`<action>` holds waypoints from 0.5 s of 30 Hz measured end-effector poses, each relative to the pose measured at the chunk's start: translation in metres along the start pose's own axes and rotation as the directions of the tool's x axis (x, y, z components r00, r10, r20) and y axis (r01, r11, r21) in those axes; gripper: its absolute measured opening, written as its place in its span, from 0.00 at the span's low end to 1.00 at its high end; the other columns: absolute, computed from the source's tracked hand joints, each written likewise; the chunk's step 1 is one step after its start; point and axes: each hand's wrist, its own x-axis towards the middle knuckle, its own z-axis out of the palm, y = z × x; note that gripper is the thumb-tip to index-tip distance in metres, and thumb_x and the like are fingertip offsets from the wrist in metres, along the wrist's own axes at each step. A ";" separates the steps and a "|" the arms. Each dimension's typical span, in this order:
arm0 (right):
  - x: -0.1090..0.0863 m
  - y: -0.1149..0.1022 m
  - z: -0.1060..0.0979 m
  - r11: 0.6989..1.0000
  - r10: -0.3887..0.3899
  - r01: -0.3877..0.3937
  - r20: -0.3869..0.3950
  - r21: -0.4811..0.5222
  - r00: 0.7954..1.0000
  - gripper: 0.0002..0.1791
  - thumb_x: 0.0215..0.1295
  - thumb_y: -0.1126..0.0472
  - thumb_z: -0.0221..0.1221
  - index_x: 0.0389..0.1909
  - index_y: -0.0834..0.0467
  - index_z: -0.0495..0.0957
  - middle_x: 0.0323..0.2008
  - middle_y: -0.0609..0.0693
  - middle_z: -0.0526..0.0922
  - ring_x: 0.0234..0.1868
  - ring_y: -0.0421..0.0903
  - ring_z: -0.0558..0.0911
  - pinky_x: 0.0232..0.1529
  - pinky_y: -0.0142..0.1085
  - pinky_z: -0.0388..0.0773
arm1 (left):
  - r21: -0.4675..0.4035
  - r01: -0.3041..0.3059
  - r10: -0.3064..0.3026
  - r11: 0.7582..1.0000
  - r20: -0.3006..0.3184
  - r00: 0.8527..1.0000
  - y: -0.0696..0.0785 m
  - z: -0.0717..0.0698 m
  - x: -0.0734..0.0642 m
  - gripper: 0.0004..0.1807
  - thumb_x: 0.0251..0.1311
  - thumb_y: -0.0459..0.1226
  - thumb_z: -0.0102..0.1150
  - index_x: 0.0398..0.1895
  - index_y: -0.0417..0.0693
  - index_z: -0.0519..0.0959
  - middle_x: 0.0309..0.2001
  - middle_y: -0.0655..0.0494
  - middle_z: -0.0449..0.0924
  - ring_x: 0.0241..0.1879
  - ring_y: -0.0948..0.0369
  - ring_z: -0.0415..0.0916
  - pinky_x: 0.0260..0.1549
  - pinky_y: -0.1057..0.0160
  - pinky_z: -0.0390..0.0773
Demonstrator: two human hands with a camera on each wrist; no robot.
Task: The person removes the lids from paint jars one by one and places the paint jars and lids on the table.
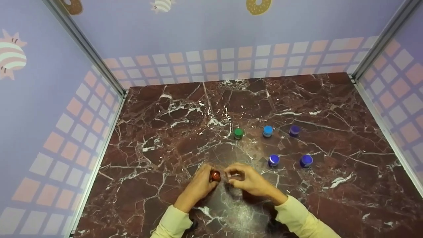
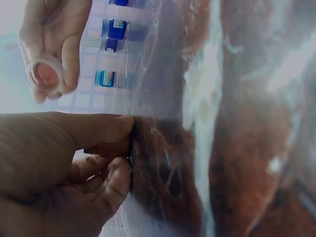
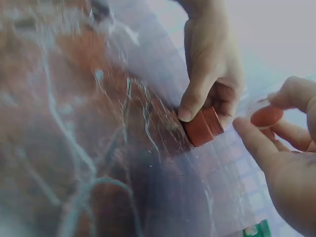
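On the tabletop, my left hand (image 1: 201, 181) grips a small orange-brown paint jar (image 1: 215, 175). The jar (image 3: 200, 129) has no lid on it and its threaded neck shows in the right wrist view. Just to the right, my right hand (image 1: 248, 180) pinches a small clear round lid (image 1: 228, 175) between thumb and fingers. Orange colour covers the inside of the lid (image 2: 47, 74) in the left wrist view. Lid and jar are a short way apart. In the left wrist view the left hand's fingers hide most of the jar.
Beyond the hands stand a green jar (image 1: 238, 134), a light blue jar (image 1: 267, 131) and a purple jar (image 1: 294, 130). Nearer are a blue jar (image 1: 273, 160) and a violet-blue jar (image 1: 306, 161). Patterned panels (image 1: 218, 36) enclose the marbled table (image 1: 165, 132) at back and sides.
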 end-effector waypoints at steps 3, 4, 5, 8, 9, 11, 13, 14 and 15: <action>-0.008 0.000 -0.005 0.988 0.070 -0.073 0.025 0.137 0.997 0.20 0.67 0.72 0.61 0.58 0.75 0.76 0.51 0.69 0.81 0.51 0.61 0.82 0.56 0.41 0.81 | -0.007 0.027 -0.027 1.000 0.016 1.000 0.002 -0.001 0.000 0.18 0.58 0.29 0.72 0.47 0.40 0.75 0.48 0.48 0.74 0.48 0.51 0.76 0.50 0.49 0.78; -0.011 0.000 -0.007 0.982 0.090 -0.094 0.033 0.162 0.995 0.20 0.67 0.71 0.62 0.58 0.75 0.76 0.50 0.69 0.82 0.50 0.60 0.83 0.55 0.39 0.81 | -0.010 0.030 -0.030 0.999 0.019 0.999 0.002 -0.001 0.000 0.18 0.58 0.29 0.72 0.47 0.40 0.75 0.48 0.49 0.74 0.47 0.51 0.76 0.49 0.50 0.78; -0.013 0.001 -0.009 0.977 0.108 -0.114 0.044 0.183 0.993 0.20 0.68 0.71 0.62 0.58 0.74 0.76 0.50 0.68 0.82 0.50 0.59 0.83 0.55 0.38 0.81 | -0.013 0.032 -0.032 0.999 0.020 0.999 0.002 -0.001 0.001 0.18 0.58 0.30 0.72 0.47 0.40 0.75 0.47 0.49 0.74 0.47 0.52 0.76 0.48 0.50 0.78; -0.019 0.002 -0.013 0.969 0.126 -0.139 0.076 0.202 0.989 0.20 0.68 0.69 0.62 0.58 0.73 0.76 0.49 0.67 0.83 0.49 0.57 0.84 0.54 0.36 0.81 | -0.020 0.034 -0.034 0.999 0.015 0.999 0.003 -0.001 0.001 0.17 0.59 0.31 0.72 0.46 0.41 0.75 0.45 0.51 0.73 0.45 0.53 0.75 0.47 0.51 0.78; -0.020 0.003 -0.013 0.969 0.125 -0.141 0.088 0.205 0.988 0.20 0.68 0.69 0.63 0.58 0.73 0.77 0.49 0.68 0.83 0.49 0.57 0.84 0.53 0.36 0.81 | -0.023 0.034 -0.033 0.999 0.010 0.999 0.003 0.000 0.001 0.16 0.59 0.31 0.72 0.46 0.41 0.75 0.45 0.51 0.73 0.45 0.53 0.75 0.47 0.51 0.78; -0.022 0.004 -0.015 0.964 0.114 -0.137 0.111 0.229 0.987 0.20 0.68 0.68 0.63 0.57 0.74 0.76 0.48 0.69 0.83 0.48 0.58 0.84 0.51 0.36 0.81 | -0.024 0.040 -0.040 0.999 0.000 0.999 0.004 0.000 0.001 0.16 0.59 0.32 0.72 0.46 0.41 0.76 0.45 0.52 0.74 0.45 0.53 0.76 0.47 0.51 0.79; -0.023 0.006 -0.015 0.955 0.103 -0.135 0.130 0.265 0.986 0.20 0.68 0.69 0.63 0.57 0.76 0.75 0.46 0.71 0.83 0.46 0.58 0.84 0.49 0.36 0.82 | -0.020 0.047 -0.047 0.999 -0.011 0.999 0.004 0.001 0.002 0.15 0.59 0.32 0.72 0.46 0.41 0.77 0.45 0.51 0.76 0.46 0.53 0.77 0.48 0.51 0.79; -0.023 0.006 -0.015 0.948 0.098 -0.135 0.140 0.288 0.985 0.20 0.68 0.70 0.62 0.57 0.76 0.75 0.46 0.72 0.82 0.45 0.56 0.84 0.48 0.35 0.82 | -0.017 0.049 -0.049 0.999 -0.017 0.999 0.003 0.001 0.002 0.15 0.59 0.32 0.73 0.46 0.41 0.78 0.45 0.51 0.76 0.46 0.53 0.77 0.48 0.51 0.79; -0.023 0.007 -0.014 0.940 0.096 -0.139 0.149 0.313 0.984 0.20 0.67 0.70 0.62 0.56 0.77 0.75 0.45 0.73 0.82 0.45 0.53 0.84 0.47 0.35 0.83 | -0.009 0.046 -0.047 0.999 -0.023 0.999 0.003 0.001 0.003 0.15 0.58 0.32 0.73 0.46 0.41 0.78 0.45 0.51 0.77 0.46 0.52 0.77 0.48 0.50 0.79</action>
